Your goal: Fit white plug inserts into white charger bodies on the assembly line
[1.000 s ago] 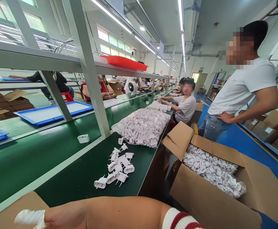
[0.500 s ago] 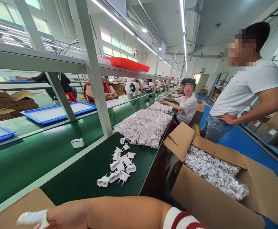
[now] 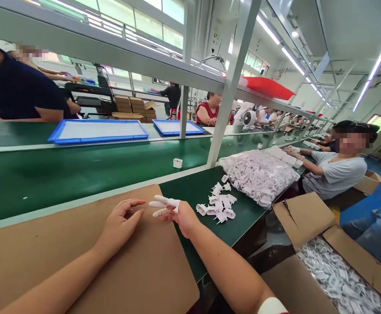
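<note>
Glossy white plastic plug pieces with flattened oval bodies and thin pins [image 3: 219, 204] are lying in a loose pile on the dark green table [image 3: 242, 221], just right of the person's right hand [image 3: 186, 218]. Some are showing slotted oval faces.

The right forearm is slanting up and leftward from the lower right, and the hand is pointing its white-wrapped fingers [image 3: 160, 203] left over the edge of a flat brown cardboard sheet [image 3: 138, 279]. Those fingers are standing apart, so this grip is looking open. The bare left hand [image 3: 120, 224] is hovering over or resting on the cardboard, I cannot tell which; its fingers are bending slightly rightward, its thumb is staying apart, and its grip is gaping loosely.

The pieces are pointing in mixed directions: 1 at the near edge is aiming 2 pins toward the lower left, while the leftmost is turning its oval face toward the camera, its long axis running roughly sideways. Behind them, a clear plastic bag full of white pieces [image 3: 259, 176] is bulging.
</note>
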Demonstrator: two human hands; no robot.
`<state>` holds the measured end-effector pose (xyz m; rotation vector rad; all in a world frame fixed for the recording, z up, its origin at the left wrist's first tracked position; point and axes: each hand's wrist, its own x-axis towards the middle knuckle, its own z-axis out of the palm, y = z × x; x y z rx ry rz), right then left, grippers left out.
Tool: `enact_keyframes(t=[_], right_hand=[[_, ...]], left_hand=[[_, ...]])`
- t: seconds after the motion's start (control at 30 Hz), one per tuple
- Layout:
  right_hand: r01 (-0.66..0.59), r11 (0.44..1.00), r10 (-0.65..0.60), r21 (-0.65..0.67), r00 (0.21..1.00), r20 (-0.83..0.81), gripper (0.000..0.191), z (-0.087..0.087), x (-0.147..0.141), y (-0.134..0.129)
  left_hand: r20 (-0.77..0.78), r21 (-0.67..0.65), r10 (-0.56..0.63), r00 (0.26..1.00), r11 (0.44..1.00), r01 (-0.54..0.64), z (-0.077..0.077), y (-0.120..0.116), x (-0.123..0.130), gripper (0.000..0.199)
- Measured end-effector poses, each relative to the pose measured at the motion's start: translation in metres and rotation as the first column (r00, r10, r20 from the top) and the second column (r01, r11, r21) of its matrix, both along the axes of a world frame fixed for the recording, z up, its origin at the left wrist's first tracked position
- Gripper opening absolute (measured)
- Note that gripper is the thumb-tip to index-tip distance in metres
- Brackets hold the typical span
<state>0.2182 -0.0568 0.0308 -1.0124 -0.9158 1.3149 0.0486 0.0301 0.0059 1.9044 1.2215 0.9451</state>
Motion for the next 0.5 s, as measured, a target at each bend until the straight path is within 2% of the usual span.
enact_keyframes(t=[0.07,0.1,0.13,0.17,0.23,0.27,0.3,0.33,0.4,0.47,0.5], right_hand=[[0.043,0.999,-0.041,-0.004,0.978,0.206,0.050,0.003,0.005,-0.007],[0.084,0.996,-0.078,-0.002,0.929,0.362,0.049,0.006,0.010,-0.012],[0.138,0.990,-0.123,0.011,0.835,0.537,0.047,0.009,0.018,-0.018],[0.189,0.981,-0.157,0.034,0.688,0.708,0.045,0.014,0.026,-0.024],[0.282,0.955,-0.177,0.093,0.290,0.940,0.040,0.023,0.045,-0.037],[0.307,0.948,-0.129,0.089,0.115,0.985,0.038,0.027,0.053,-0.041],[0.322,0.944,-0.060,0.066,-0.028,0.998,0.035,0.029,0.060,-0.045],[0.329,0.944,0.023,0.022,-0.131,0.991,0.033,0.031,0.064,-0.047],[0.310,0.949,0.141,-0.060,-0.248,0.958,0.028,0.031,0.064,-0.046],[0.272,0.961,0.138,-0.058,-0.284,0.949,0.022,0.032,0.055,-0.042],[0.251,0.968,0.097,-0.027,-0.271,0.958,0.020,0.033,0.049,-0.039]], left_hand=[[0.028,-0.004,-0.004,1.000,1.000,0.004,0.000,-0.001,0.001,0.040],[0.034,-0.002,-0.008,0.999,1.000,0.008,-0.001,-0.002,0.001,0.040],[0.038,-0.001,-0.013,0.999,1.000,0.013,-0.002,-0.002,0.000,0.039],[0.041,0.001,-0.017,0.999,1.000,0.017,-0.002,-0.003,0.000,0.038],[0.044,-0.001,-0.024,0.999,1.000,0.024,-0.002,-0.003,0.001,0.036],[0.044,-0.003,-0.025,0.999,1.000,0.026,-0.002,-0.003,0.001,0.036],[0.042,-0.004,-0.027,0.999,1.000,0.027,-0.001,-0.003,0.001,0.036],[0.038,-0.004,-0.032,0.999,0.999,0.032,0.000,-0.003,0.002,0.037],[0.023,0.005,-0.053,0.998,0.999,0.053,0.002,-0.003,0.001,0.037],[-0.010,0.031,-0.072,0.997,0.997,0.072,0.000,-0.002,-0.003,0.035],[-0.035,0.050,-0.072,0.997,0.996,0.074,-0.004,0.000,-0.005,0.034]])
